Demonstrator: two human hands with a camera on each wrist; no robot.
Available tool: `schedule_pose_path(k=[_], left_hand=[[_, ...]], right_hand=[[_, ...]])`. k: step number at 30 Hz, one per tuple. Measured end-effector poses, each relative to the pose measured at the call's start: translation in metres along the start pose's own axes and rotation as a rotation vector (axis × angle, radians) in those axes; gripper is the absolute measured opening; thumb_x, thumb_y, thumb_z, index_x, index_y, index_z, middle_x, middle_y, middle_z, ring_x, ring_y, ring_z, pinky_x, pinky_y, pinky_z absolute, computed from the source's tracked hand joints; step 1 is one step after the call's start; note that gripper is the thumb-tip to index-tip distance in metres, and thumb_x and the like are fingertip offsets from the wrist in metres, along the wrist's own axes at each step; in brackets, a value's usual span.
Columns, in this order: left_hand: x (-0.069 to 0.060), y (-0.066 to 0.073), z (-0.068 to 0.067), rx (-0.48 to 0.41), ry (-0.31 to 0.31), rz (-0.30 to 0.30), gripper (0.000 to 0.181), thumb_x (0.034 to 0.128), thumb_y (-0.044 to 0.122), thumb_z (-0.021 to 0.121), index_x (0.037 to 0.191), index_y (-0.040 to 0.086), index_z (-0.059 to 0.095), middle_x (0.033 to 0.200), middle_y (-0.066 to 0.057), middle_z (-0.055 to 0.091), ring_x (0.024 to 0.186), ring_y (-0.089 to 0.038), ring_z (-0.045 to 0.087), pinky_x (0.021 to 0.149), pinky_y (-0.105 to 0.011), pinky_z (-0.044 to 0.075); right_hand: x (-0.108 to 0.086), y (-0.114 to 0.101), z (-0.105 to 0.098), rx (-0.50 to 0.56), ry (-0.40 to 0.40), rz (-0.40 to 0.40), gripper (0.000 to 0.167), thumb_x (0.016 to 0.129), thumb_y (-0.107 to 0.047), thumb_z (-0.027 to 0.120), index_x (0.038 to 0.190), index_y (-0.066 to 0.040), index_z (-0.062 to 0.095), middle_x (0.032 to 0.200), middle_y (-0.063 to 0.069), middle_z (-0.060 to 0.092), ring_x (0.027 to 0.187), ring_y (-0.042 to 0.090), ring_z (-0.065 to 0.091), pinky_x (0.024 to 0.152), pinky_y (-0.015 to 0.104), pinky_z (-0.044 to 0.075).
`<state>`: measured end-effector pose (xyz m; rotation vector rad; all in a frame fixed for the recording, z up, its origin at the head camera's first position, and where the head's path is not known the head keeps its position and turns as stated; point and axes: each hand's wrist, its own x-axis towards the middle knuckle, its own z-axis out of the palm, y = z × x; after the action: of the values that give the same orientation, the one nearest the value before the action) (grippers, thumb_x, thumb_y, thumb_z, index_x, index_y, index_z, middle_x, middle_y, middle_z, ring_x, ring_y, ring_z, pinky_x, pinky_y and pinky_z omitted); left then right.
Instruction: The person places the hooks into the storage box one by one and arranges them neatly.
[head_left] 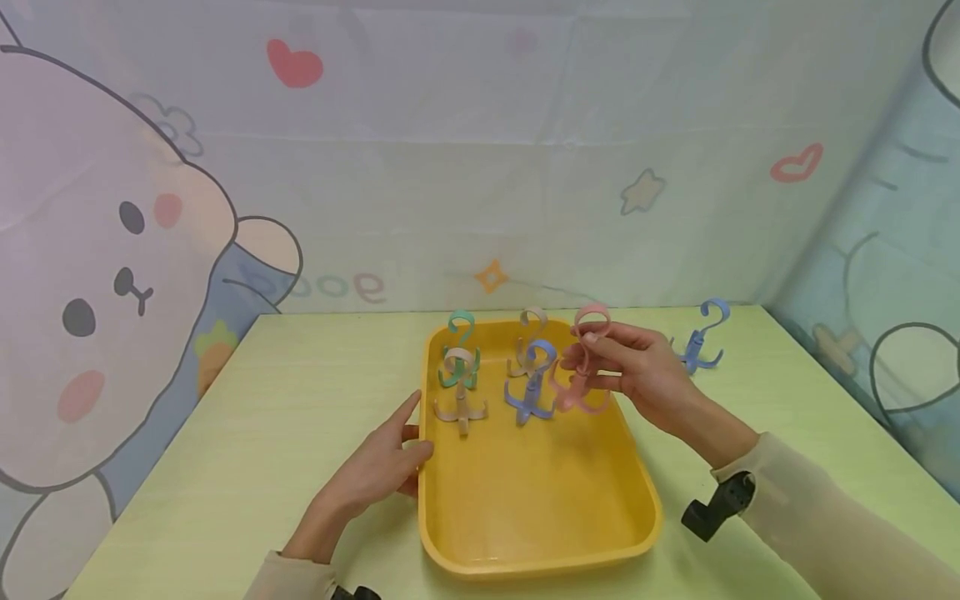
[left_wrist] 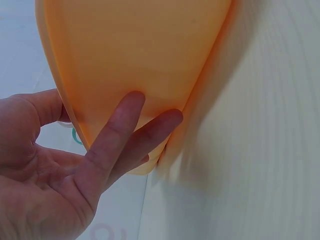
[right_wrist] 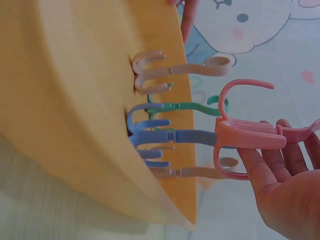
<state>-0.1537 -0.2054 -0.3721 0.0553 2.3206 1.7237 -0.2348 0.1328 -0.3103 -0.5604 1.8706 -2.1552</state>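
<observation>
My right hand [head_left: 648, 375] pinches a pink multi-prong rotating hook [head_left: 573, 392] by its stem, above the right side of a yellow tray [head_left: 525, 508]. The right wrist view shows the pink hook's prongs pointing away from the fingers. My left hand [head_left: 382, 467] holds the tray's left wall; in the left wrist view the thumb goes behind the rim and fingers lie along the outside. Inside the tray's far half stand a green hook [head_left: 460, 367], a beige hook [head_left: 461, 400], a blue hook [head_left: 531, 392] and another beige hook [head_left: 534, 321], partly hidden.
Another blue hook [head_left: 699, 346] stands on the pale green table [head_left: 300, 400], behind the right hand and outside the tray. A cloth backdrop [head_left: 450, 167] with cartoon prints hangs behind the table and along its sides.
</observation>
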Motion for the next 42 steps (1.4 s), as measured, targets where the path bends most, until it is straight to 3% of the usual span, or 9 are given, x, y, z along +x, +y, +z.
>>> schedule_pose_path(k=[14,25,32,42], left_hand=[[-0.002,-0.002,-0.002,0.007,-0.01,0.004,0.086,0.1008,0.012,0.054,0.172,0.016,0.006,0.153,-0.032,0.05,0.077,-0.03,0.078,0.068,-0.042,0.067],[-0.004,0.001,-0.002,0.012,-0.014,-0.002,0.086,0.1007,0.012,0.053,0.172,0.016,0.005,0.153,-0.031,0.05,0.078,-0.03,0.078,0.069,-0.042,0.067],[-0.003,0.002,-0.002,0.028,-0.008,0.004,0.085,0.1007,0.013,0.053,0.172,0.017,0.008,0.15,-0.029,0.054,0.075,-0.028,0.077,0.068,-0.041,0.067],[-0.003,0.001,-0.001,0.03,0.005,-0.001,0.085,0.1001,0.012,0.054,0.172,0.018,0.009,0.148,-0.029,0.055,0.076,-0.028,0.077,0.068,-0.041,0.067]], right_hand=[[0.001,0.011,0.025,-0.046,-0.072,0.014,0.021,0.106,-0.014,0.061,0.111,-0.022,0.08,0.095,0.001,0.08,0.094,0.019,0.075,0.089,0.038,0.065],[0.004,0.013,0.053,-0.109,-0.086,0.061,0.019,0.104,-0.014,0.065,0.115,-0.002,0.074,0.099,0.004,0.079,0.097,0.02,0.074,0.086,0.034,0.064],[0.008,0.013,0.064,-0.082,-0.112,0.075,0.018,0.103,-0.012,0.066,0.114,0.001,0.072,0.1,0.008,0.078,0.098,0.021,0.076,0.082,0.031,0.062],[0.012,0.019,0.077,-0.065,-0.15,0.082,0.027,0.104,-0.011,0.064,0.127,0.002,0.068,0.1,0.005,0.078,0.096,0.017,0.076,0.077,0.025,0.06]])
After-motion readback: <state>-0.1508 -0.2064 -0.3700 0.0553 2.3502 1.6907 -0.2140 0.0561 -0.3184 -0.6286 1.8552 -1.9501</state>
